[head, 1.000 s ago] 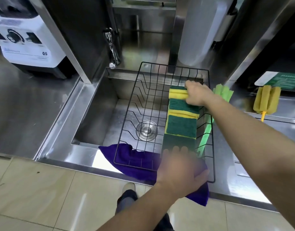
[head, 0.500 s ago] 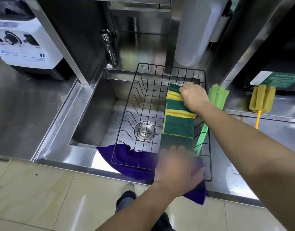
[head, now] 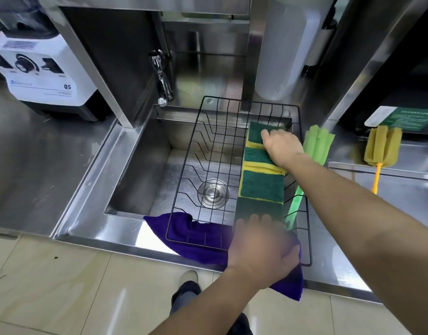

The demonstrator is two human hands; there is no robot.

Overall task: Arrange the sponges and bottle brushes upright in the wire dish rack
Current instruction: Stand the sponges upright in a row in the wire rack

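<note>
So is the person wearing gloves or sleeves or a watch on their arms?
No. Both hands are bare: no gloves, and no rings that can be made out. The left hand looks blurry, so small details on it cannot be told. The right hand is sharper and plain. Both forearms are uncovered as far as the picture shows, with no sleeve, watch or bracelet in view.

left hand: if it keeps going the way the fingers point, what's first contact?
The left hand points away from the person, along the row of green-and-yellow scouring sponges. Its fingers already overlap the nearest dark green sponge, so probably that; depth is unclear.
</note>
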